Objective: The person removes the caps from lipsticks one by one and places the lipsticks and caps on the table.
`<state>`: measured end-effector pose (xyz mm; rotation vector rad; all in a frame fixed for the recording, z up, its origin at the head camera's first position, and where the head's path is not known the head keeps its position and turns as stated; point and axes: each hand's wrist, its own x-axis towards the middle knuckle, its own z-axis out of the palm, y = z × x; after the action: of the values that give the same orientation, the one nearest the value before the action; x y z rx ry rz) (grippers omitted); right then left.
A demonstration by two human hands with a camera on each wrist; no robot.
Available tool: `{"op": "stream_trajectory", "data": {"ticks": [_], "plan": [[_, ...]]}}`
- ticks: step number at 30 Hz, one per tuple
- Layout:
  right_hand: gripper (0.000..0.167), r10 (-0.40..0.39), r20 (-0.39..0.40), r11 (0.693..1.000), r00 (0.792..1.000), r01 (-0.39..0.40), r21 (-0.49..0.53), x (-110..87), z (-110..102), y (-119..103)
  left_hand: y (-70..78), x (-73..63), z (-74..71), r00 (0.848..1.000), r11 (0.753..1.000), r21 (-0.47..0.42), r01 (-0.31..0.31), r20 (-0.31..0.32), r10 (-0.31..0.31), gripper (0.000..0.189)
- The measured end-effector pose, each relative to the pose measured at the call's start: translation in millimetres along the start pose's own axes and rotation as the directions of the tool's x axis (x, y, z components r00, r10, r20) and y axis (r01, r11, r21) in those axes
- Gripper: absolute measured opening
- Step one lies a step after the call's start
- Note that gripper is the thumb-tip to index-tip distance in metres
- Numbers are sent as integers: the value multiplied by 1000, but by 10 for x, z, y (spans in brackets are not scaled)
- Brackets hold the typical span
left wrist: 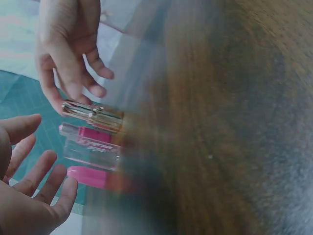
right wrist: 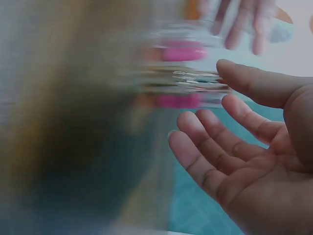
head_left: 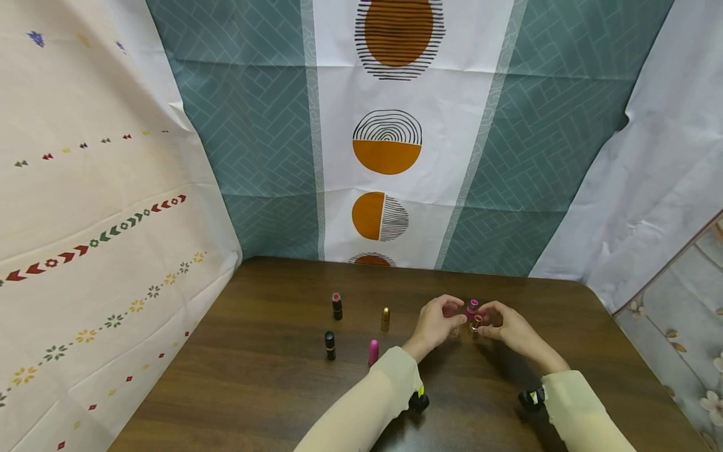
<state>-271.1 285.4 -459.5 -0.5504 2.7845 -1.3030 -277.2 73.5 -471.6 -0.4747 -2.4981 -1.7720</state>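
Toward the right of the table, a gold lipstick tube [head_left: 476, 325] stands upright just in front of a magenta lipstick tube [head_left: 472, 308]. Close to them are a clear cap [left wrist: 93, 152] and a pink round-tipped cap [left wrist: 88, 176], both showing in the left wrist view. My left hand [head_left: 437, 323] is on the left of this group, fingers spread and nothing in them. On the other side my right hand [head_left: 508, 328] has its thumb [right wrist: 249, 81] right at the gold tube's top end, while its other fingers stay loosely spread. The tubes' lower ends blur in the right wrist view.
Left of my hands stand a black lipstick with a red top [head_left: 336, 306], a black tube [head_left: 330, 345], a gold bullet-shaped tube [head_left: 385, 319] and a pink tube [head_left: 373, 352] beside my left sleeve. Patterned cloth [head_left: 390, 188] hangs behind the brown table [head_left: 271, 383].
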Motion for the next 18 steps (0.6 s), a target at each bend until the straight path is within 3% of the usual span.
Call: {"op": "stream_trajectory", "data": {"ticks": [9,18], "plan": [[35,-67,-22,997,998,66,-27,64,-274,-291,166,38,-113,997,998,29,-60,-50,61,17],[33,-79,-96,997,992,81,17,100,-188,-475,366,47,-290,988,987,72,-144,-41,148,17]]}}
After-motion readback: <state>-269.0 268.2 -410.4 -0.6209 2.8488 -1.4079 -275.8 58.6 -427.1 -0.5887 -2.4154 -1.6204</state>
